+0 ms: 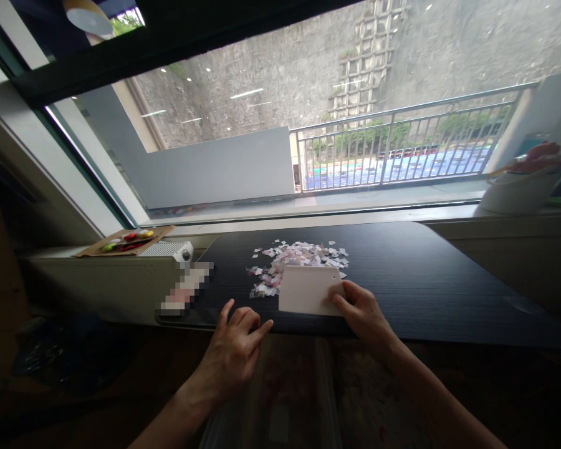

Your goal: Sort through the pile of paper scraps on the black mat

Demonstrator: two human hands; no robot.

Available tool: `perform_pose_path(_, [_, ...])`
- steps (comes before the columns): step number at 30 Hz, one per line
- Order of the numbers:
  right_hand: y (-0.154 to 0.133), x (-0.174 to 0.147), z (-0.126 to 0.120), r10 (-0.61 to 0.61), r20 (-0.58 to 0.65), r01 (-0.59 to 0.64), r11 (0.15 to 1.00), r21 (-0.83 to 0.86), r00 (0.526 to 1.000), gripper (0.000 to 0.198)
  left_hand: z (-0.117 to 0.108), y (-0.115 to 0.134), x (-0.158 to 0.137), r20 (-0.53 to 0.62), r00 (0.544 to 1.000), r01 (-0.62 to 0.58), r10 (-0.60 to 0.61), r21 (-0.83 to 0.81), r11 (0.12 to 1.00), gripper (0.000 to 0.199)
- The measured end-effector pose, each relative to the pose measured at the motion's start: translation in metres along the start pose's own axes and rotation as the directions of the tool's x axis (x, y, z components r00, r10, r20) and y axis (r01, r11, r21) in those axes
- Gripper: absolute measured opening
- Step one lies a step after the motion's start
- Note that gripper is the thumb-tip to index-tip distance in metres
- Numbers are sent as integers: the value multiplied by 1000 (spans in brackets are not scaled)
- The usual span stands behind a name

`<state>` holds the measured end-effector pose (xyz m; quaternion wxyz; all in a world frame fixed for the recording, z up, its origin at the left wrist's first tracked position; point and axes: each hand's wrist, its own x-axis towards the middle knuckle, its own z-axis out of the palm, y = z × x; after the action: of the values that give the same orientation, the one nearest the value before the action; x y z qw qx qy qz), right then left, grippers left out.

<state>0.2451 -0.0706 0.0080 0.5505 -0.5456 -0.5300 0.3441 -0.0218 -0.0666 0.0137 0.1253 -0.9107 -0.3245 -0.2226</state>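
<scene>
My right hand [362, 308] pinches the right edge of a flat white rectangular card [306, 290] with a small hole near its upper right corner. The card is held up at the front of the table, covering part of a loose heap of small white and pinkish paper pieces [294, 252]. A few pieces are scattered around the heap's edges. My left hand [240, 337] holds nothing and hovers by the table's front edge, left of the card, its fingers apart and some of them bent.
The dark table [402, 268] stands against a wide window. Beyond its left end, a brown board [126, 240] with colourful items lies over a white radiator [171, 249]. A blurred-out patch [187, 290] covers the table's left corner. Below the front edge is a dim, see-through bin [325, 386].
</scene>
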Motion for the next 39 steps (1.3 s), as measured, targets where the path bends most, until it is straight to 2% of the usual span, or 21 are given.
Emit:
perform_pose_path(4, [-2,-1,0,-5,-10,5,1000,4,1000,15,-1,-1,0,-24,998,-56,57,40,998,44])
perform_pose_path(7, [-2,-2,-1,-16,-12,16,1000,0,1000,16,-3,-1,2,-40,998,-52,53,19,998,41])
perform_pose_path(13, [0,-1,0,4,9,-4,1000,-12,1000,15,-6,-1,4,-19,992,119,-122,-123,985,32])
perform_pose_path(17, [3,0,0,9,17,-9,1000,0,1000,16,-8,1,5,38,992,127,-123,-159,979,32])
perform_pose_path(20, [3,1,0,17,8,-17,1000,15,1000,17,-10,-1,8,32,986,166,-163,-176,970,18])
perform_pose_path(21, [3,1,1,18,4,-19,1000,24,1000,18,-9,-4,10,10,980,199,-200,-178,964,13])
perform_pose_path(23, [2,1,0,24,-14,-24,999,42,1000,20,-4,-13,17,-59,954,280,-295,-188,941,15])
perform_pose_path(26, [1,2,-6,38,-74,-34,998,56,996,25,11,-35,31,-172,886,392,-430,-214,895,24])
perform_pose_path(29, [2,3,-22,34,-151,-36,999,-6,988,30,29,-54,44,-224,824,486,-520,-190,853,28])
perform_pose_path(35, [10,5,-58,-10,-268,-47,977,-206,963,34,47,-65,45,-223,788,530,-573,-227,817,36])
perform_pose_path(39, [9,6,-60,-43,-202,-7,971,-240,978,30,45,-64,43,-239,773,530,-588,-266,805,37])
